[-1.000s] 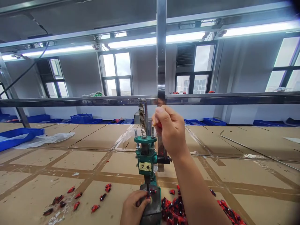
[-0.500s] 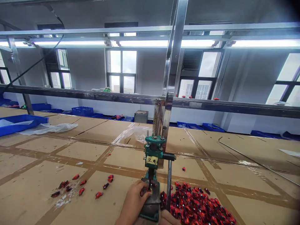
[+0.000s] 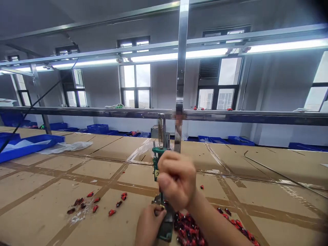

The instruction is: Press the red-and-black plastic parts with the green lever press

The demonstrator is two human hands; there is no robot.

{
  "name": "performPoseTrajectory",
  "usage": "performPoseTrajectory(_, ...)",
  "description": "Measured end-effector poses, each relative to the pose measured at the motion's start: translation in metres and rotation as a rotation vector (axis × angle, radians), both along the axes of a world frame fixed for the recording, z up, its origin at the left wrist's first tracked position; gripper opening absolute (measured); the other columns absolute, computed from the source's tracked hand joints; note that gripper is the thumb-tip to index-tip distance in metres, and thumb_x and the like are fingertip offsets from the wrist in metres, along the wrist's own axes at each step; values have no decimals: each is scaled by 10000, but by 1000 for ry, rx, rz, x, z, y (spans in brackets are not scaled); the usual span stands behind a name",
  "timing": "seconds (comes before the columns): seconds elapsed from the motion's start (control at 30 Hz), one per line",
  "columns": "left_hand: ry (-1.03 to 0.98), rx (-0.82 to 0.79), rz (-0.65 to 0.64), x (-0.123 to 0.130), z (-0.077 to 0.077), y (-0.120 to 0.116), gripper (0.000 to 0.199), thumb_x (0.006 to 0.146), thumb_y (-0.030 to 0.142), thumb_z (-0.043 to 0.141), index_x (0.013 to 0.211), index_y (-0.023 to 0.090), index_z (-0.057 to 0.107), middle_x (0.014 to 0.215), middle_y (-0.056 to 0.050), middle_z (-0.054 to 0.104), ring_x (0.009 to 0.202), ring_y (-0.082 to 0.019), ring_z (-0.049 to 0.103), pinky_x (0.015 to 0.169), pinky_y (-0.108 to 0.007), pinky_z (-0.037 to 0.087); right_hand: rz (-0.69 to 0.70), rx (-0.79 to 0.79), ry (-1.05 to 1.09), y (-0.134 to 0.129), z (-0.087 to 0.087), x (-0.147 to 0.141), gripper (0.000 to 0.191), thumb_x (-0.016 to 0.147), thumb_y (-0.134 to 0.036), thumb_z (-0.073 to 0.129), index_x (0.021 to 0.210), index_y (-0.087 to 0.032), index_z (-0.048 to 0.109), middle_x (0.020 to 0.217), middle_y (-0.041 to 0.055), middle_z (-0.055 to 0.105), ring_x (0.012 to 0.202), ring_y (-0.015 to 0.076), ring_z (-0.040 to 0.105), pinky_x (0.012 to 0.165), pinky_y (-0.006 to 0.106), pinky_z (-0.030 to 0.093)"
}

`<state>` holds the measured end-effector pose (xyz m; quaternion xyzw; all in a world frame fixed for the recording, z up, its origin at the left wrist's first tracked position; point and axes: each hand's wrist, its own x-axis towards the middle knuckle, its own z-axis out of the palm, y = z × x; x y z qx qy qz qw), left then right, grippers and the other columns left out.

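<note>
A green hand press (image 3: 159, 150) with a coil spring on top stands on the table, partly hidden behind my raised right hand. My right hand (image 3: 176, 181) is a closed fist in front of the press head, seemingly around the press lever, which the fingers cover. Low at the press base (image 3: 166, 230), my left hand (image 3: 150, 222) pinches thumb and forefinger together under the ram. A small pale-yellow spot shows at the fingertips, too small to name. Beside the base on the right lies a pile of shiny red-and-black pieces (image 3: 188, 229), partly behind my right forearm.
Several loose red-and-black pieces (image 3: 95, 208) lie left of the press. A blue tray (image 3: 51, 141) and a plastic sheet (image 3: 69, 147) are at the far left. A metal post (image 3: 180, 85) rises behind the press. A thin bent rod (image 3: 276, 172) lies at right.
My right hand has risen from the lever's low end to the height of the press head. The lever no longer hangs in sight. My left hand stays at the base; the view has tilted slightly.
</note>
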<state>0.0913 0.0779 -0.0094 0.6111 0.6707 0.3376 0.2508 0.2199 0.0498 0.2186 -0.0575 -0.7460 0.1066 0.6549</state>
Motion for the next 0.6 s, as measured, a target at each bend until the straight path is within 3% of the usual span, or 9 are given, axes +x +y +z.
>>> performPoseTrajectory(0.1, 28, -84, -39, 20, -9, -7, 125, 788, 277, 689, 857, 218, 774, 821, -16, 771, 813, -193, 713, 706, -235, 462, 14, -275, 168, 36, 48, 4, 513, 966, -461, 495, 556, -171, 392, 581, -7, 381, 568, 105, 374, 551, 292, 274)
performPoseTrajectory(0.2, 47, -72, -138, 16, -12, -8, 209, 828, 336, 666, 983, 246, 773, 918, -24, 783, 868, -199, 717, 765, -241, 490, -9, -352, 199, 57, 57, 7, 465, 970, -448, 511, 604, -169, 448, 571, -26, 344, 553, 94, 326, 536, 281, 250)
performPoseTrajectory(0.27, 68, 74, -163, -13, -8, -3, 279, 920, 420, 548, 967, 250, 764, 968, -42, 772, 881, -203, 706, 778, -253, 509, -37, -313, 191, 60, 54, 9, 437, 970, -420, 520, 618, -166, 468, 573, -29, 342, 563, 91, 331, 538, 275, 257)
performPoseTrajectory(0.37, 152, 290, -94, -86, 8, 21, 336, 949, 442, 476, 1007, 252, 748, 1107, -77, 737, 974, -227, 686, 840, -291, 534, -26, -256, 177, 58, 51, 12, 421, 971, -384, 525, 618, -165, 454, 579, -29, 358, 562, 83, 337, 536, 271, 274)
performPoseTrajectory(0.43, 247, 297, -100, -138, 21, 44, 317, 910, 399, 505, 1043, 270, 762, 1184, -79, 721, 1057, -252, 675, 935, -348, 527, -5, -245, 172, 57, 52, 13, 420, 972, -371, 525, 615, -166, 443, 578, -29, 356, 556, 79, 332, 529, 272, 278)
performPoseTrajectory(0.5, 295, 234, -216, -175, 33, 67, 313, 863, 359, 543, 1063, 293, 775, 1205, -67, 721, 1106, -255, 666, 972, -357, 513, 7, -248, 184, 58, 53, 14, 413, 971, -363, 528, 615, -166, 455, 576, -27, 357, 552, 77, 334, 518, 271, 282)
performPoseTrajectory(0.6, 241, 230, -263, -198, 43, 90, 175, 718, 333, 675, 827, 278, 799, 1036, -50, 767, 970, -236, 712, 870, -285, 538, 28, -277, 221, 58, 54, 12, 378, 966, -352, 545, 638, -165, 514, 568, -26, 358, 536, 72, 336, 494, 262, 288)
